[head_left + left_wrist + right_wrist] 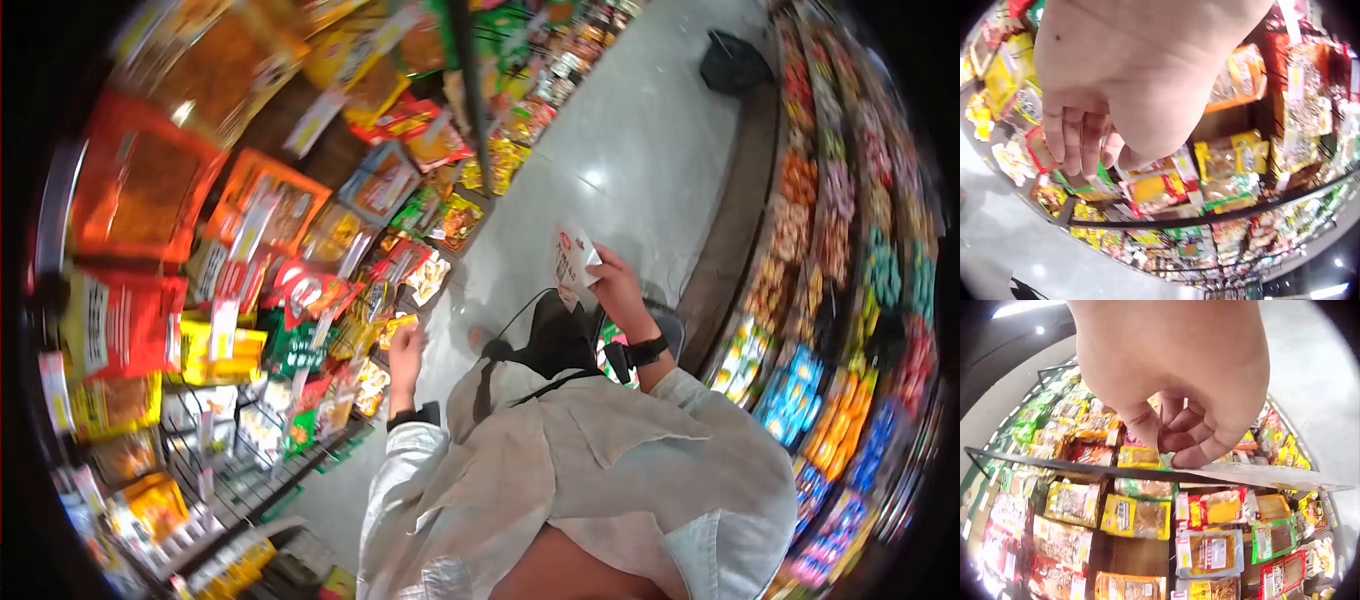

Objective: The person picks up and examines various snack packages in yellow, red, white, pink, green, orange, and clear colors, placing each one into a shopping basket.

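Observation:
My right hand (617, 285) pinches a flat white packet (572, 250) by its edge, out over the aisle. The packet has a red logo and dark lettering. From the right wrist, the same white packet (1260, 475) shows nearly edge-on, with the thumb and fingers of the right hand (1179, 428) closing on one end. Beside the snack shelf, my left hand (405, 355) is raised, close to a small yellow-orange packet (398, 327). In the left wrist view the fingers of that hand (1088, 140) hang loosely bent in front of a green-edged packet (1094, 185).
A tiered shelf of bagged snacks (130, 310) with price tags (315, 122) rises on my left. Along the right runs a curved display of colourful wrapped goods (800, 385). Between them lies the grey floor (620, 130), with a black bag (735, 62) farther along.

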`<state>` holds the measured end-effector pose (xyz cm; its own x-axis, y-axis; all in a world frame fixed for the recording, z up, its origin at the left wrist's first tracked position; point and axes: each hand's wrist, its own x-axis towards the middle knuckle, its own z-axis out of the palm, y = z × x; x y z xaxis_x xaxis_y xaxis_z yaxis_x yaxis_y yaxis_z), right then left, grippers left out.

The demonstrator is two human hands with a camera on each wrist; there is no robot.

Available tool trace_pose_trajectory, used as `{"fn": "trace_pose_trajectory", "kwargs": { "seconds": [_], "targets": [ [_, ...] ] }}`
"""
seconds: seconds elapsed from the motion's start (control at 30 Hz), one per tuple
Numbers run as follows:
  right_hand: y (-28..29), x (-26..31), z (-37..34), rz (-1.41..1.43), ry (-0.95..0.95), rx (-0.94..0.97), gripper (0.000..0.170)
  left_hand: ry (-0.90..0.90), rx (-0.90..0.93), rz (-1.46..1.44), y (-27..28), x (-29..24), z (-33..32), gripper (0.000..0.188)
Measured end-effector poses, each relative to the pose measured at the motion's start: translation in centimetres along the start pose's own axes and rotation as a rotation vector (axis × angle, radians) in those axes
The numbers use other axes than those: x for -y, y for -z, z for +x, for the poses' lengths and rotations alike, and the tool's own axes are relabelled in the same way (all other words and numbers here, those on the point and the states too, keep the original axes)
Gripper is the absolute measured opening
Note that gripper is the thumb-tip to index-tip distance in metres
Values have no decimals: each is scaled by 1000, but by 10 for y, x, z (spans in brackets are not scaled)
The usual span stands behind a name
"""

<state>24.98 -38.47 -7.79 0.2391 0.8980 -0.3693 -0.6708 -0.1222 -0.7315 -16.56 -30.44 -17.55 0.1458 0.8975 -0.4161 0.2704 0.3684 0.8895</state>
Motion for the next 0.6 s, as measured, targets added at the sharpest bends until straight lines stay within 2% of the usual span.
{"fn": "trace_pose_trajectory", "kwargs": {
  "seconds": [0.03,0.1,0.17,0.23,0.33,0.37,0.4,0.43,0.5,0.6],
  "targets": [
    [-16,-1,5,-13,-47,75,49,-120,22,38,-10,-18,2,23],
    [-58,1,10,-129,-117,117,41,-185,114,23,-28,-62,1,36],
    [-88,-6,26,-247,-187,219,39,-466,-20,233,-45,-125,-17,49],
    [-116,-8,46,-346,-234,492,33,-607,-128,343,-46,-170,-33,58],
    [-144,3,66,-428,-331,764,21,-621,-180,311,-42,-185,-35,53],
    [-157,7,73,-436,-357,829,18,-502,-128,256,-39,-187,-34,50],
    [-171,17,78,-561,-351,911,10,-383,-71,196,-34,-185,-38,46],
    [-180,22,84,-566,-360,971,10,-263,-11,130,-34,-183,-41,43],
    [-186,29,98,-579,-390,1085,9,-241,-52,-3,-45,-179,-46,37],
    [-180,28,121,-504,-525,1117,12,-173,-98,-240,-74,-176,-56,29]
  ]
}}
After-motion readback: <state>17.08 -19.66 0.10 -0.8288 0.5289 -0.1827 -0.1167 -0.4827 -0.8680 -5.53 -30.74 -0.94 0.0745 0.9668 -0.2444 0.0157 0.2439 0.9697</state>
